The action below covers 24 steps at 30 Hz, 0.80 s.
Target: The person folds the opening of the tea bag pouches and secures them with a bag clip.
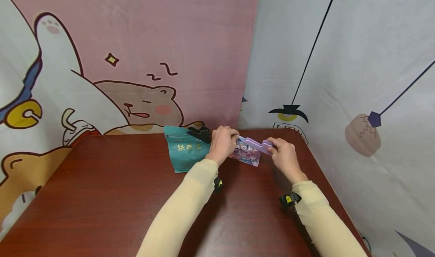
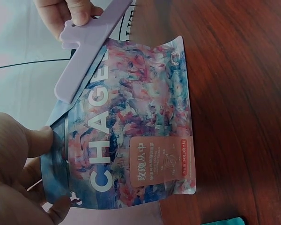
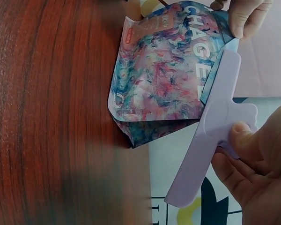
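A patterned pink-and-blue pouch (image 2: 131,122) with "CHAGE" lettering stands on the table. My left hand (image 1: 223,143) pinches its top edge at one corner, thumb and fingers on either side, as the left wrist view shows. In my right hand (image 1: 285,155), thumb and fingers grip the handle of a lilac bag clip (image 3: 210,126). The clip's long bar lies slantwise over the pouch's top edge at the other corner, where the blue top strip is folded over. Part of the clip sticks out past the pouch's side.
Left of the patterned pouch stands a teal pouch (image 1: 185,151) with a black clip (image 1: 199,134) across its top. Both are near the far edge of the brown wooden table (image 1: 112,196). A cartoon-printed cloth (image 1: 210,42) hangs behind the table and along its right side.
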Motion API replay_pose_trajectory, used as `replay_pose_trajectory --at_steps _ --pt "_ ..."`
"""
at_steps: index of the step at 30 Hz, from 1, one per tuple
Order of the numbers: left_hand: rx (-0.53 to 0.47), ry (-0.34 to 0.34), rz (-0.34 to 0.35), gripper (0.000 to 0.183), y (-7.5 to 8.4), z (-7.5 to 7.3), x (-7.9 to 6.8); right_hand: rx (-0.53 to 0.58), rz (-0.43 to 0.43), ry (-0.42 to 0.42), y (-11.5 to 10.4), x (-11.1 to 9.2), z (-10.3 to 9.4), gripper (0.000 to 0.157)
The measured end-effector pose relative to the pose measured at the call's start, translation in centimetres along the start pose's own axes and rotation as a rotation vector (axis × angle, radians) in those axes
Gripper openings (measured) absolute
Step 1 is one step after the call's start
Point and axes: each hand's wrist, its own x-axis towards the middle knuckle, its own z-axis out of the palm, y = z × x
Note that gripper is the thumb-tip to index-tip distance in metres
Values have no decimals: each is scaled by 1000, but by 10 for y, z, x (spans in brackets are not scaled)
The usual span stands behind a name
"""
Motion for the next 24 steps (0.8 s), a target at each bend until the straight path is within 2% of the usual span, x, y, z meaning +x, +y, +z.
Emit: replay_pose_trajectory --at_steps 9,17,24 --pt "19 -8 -3 16 2 -1 -1 20 11 10 -2 1 4 26" --pt "4 -6 2 15 4 -4 -3 21 -30 47 -8 4 6 24" --pt "8 -3 1 15 6 -5 -3 28 -30 44 -12 5 8 24"
